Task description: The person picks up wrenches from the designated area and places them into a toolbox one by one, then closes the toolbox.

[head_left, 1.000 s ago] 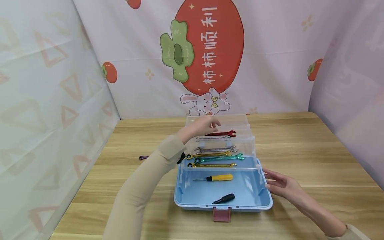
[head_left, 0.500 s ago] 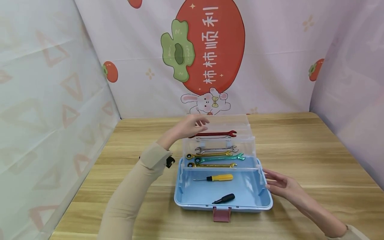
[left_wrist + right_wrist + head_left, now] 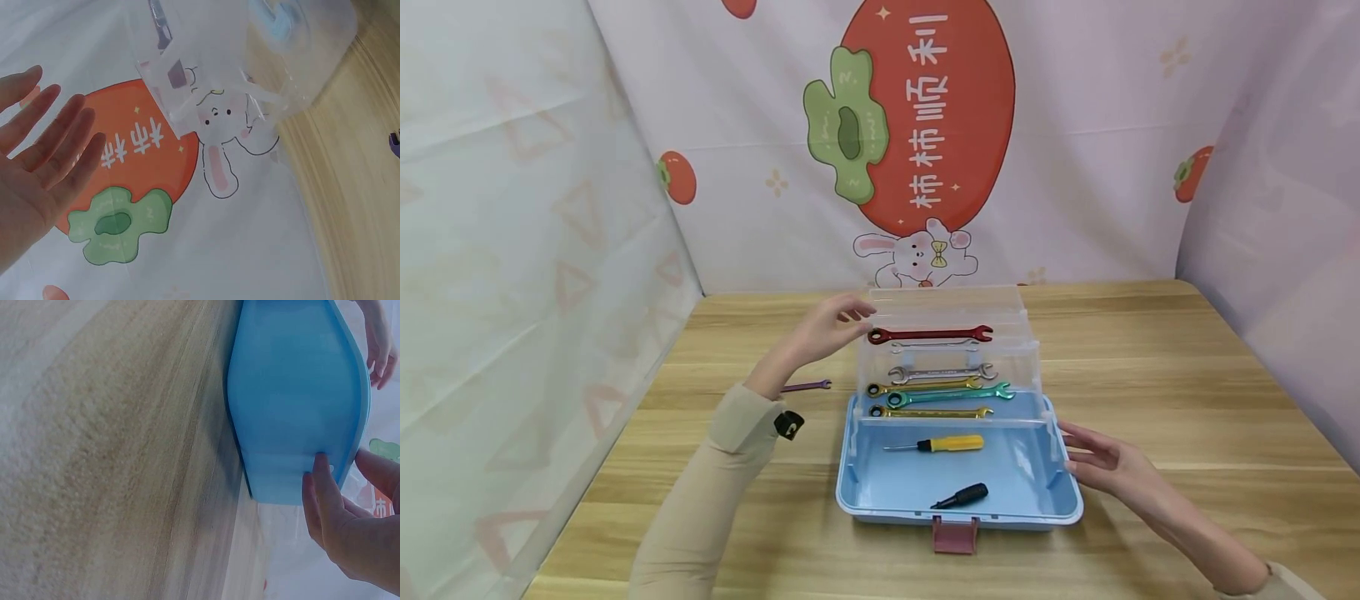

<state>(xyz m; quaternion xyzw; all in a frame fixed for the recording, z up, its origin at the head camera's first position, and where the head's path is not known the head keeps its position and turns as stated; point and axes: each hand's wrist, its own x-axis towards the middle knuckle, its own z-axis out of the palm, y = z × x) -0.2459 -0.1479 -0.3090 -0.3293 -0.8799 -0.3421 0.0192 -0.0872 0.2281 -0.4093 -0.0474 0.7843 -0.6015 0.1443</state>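
Observation:
A blue toolbox (image 3: 958, 518) stands open on the table, with clear trays (image 3: 951, 358) raised at its back. My left hand (image 3: 831, 327) is beside the upper tray's left end, fingers loosely bent and holding nothing; in the left wrist view the hand (image 3: 44, 156) is spread. A red wrench (image 3: 928, 335) lies in that tray near the fingertips. Below it are silver wrenches (image 3: 943, 373), gold wrenches (image 3: 936, 412) and a green wrench (image 3: 951, 396). My right hand (image 3: 1116, 467) touches the toolbox's right side, its fingertips against the outer wall (image 3: 294, 412) and the thumb at the rim.
A yellow-handled screwdriver (image 3: 955, 443) and a black-handled screwdriver (image 3: 962, 496) lie in the toolbox bottom. A pink latch (image 3: 955, 536) hangs at the front. Left of the box, a purple wrench (image 3: 808, 386) lies on the wooden table (image 3: 1187, 375), partly behind the left arm.
My left hand has moved left from over the upper tray, uncovering the whole red wrench, which stays in the tray. My right hand has kept its place on the toolbox.

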